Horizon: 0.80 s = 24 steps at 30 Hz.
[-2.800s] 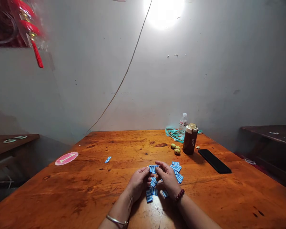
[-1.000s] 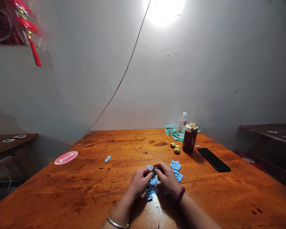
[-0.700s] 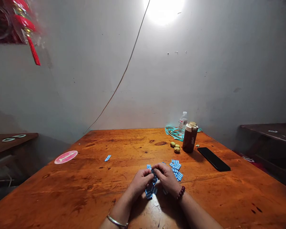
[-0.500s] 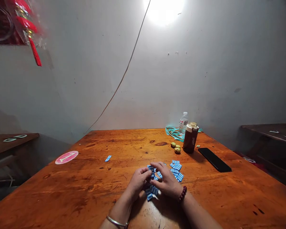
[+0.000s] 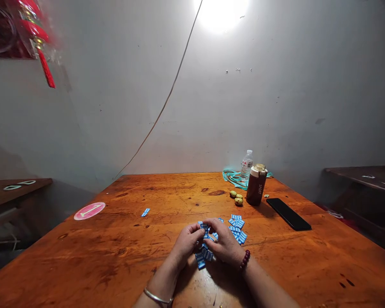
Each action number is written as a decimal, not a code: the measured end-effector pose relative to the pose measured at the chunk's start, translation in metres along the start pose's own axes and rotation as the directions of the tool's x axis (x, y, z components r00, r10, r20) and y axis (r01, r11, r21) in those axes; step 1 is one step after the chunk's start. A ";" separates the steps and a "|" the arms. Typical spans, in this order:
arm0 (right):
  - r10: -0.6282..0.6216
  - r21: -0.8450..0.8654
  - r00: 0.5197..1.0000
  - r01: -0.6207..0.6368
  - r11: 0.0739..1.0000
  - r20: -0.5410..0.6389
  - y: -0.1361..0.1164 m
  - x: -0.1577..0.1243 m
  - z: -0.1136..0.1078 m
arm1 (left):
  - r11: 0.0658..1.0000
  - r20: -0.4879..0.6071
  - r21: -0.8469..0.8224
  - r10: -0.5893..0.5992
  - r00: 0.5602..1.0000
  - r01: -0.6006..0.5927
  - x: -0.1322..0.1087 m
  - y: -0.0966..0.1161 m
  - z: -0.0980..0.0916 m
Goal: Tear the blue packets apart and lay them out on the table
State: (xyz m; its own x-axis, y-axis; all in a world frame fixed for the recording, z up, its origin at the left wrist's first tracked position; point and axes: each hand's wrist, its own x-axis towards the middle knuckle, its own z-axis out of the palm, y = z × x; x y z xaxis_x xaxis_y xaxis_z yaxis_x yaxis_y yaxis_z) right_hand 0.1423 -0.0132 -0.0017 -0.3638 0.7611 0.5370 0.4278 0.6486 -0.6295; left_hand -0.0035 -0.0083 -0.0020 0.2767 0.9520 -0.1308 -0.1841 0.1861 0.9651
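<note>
Both my hands rest together on the wooden table [image 5: 122, 252], over a scatter of small blue-and-white striped slips [image 5: 238, 227]. My left hand [image 5: 186, 244], with a silver bangle at the wrist, has its fingers curled and pinches a striped slip [image 5: 204, 225] at the fingertips. My right hand [image 5: 225, 244], with a dark red bead bracelet, has its fingers bent down onto the same slip and the pile under it. More slips [image 5: 202, 259] lie between my wrists. One single slip [image 5: 145, 212] lies apart to the left.
At the back right stand a brown bottle [image 5: 256, 185], a clear water bottle [image 5: 246, 164], a teal cord [image 5: 231, 177] and small green fruits [image 5: 236, 196]. A black phone [image 5: 289, 214] lies to the right. A pink round disc [image 5: 89, 211] sits at the left edge.
Earlier both hands held a slip up between the fingertips; since then they have lowered to the pile, and the right fingers have come down flatter over the slips.
</note>
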 end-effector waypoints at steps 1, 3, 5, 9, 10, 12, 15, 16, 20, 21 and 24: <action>0.009 -0.002 1.000 -0.009 1.000 0.000 0.000 0.001 -0.002 | 1.000 -0.023 -0.005 0.017 1.000 -0.018 0.001 0.000 -0.002; 0.051 -0.041 0.999 -0.052 0.998 -0.013 0.003 0.002 -0.004 | 0.997 -0.102 -0.022 0.068 0.992 -0.071 0.005 0.000 -0.006; 0.102 -0.143 0.995 -0.102 0.984 -0.008 0.005 0.004 -0.003 | 0.989 -0.195 -0.039 0.130 0.972 -0.140 0.007 0.001 -0.011; 0.165 -0.379 0.963 -0.075 0.923 0.212 0.009 0.003 0.005 | 0.976 -0.294 -0.037 0.194 0.936 -0.214 0.010 0.005 -0.020; 0.175 -0.410 0.947 -0.052 0.910 0.269 0.009 0.002 0.007 | 0.977 -0.307 -0.031 0.193 0.932 -0.212 0.010 0.005 -0.021; 0.184 -0.442 0.923 -0.018 0.897 0.336 0.008 0.000 0.010 | 0.979 -0.317 -0.020 0.185 0.930 -0.201 0.010 0.005 -0.022; 0.194 -0.454 0.928 -0.031 0.891 0.317 0.008 -0.001 0.008 | 0.979 -0.309 -0.010 0.192 0.932 -0.205 0.011 0.003 -0.023; 0.199 -0.457 0.937 -0.048 0.888 0.287 0.008 -0.001 0.006 | 0.978 -0.306 -0.007 0.195 0.932 -0.207 0.011 0.002 -0.023; 0.182 -0.452 0.979 -0.121 0.884 0.094 0.009 0.001 -0.005 | 0.979 -0.311 -0.010 0.189 0.931 -0.202 0.012 0.002 -0.023; 0.167 -0.433 0.985 -0.128 0.892 0.052 0.009 0.001 -0.007 | 0.980 -0.313 -0.016 0.184 0.932 -0.199 0.012 0.002 -0.023; 0.142 -0.369 0.990 -0.133 0.920 -0.002 0.009 0.002 -0.011 | 0.982 -0.321 -0.026 0.168 0.932 -0.186 0.011 0.004 -0.022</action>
State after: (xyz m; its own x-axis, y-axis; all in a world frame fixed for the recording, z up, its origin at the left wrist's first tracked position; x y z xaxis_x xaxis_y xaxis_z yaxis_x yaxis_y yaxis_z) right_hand 0.1546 -0.0054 0.0000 -0.2978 0.8454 0.4434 0.7472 0.4955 -0.4429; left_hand -0.0222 0.0081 -0.0042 -0.0761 0.9966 -0.0324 -0.2568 0.0118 0.9664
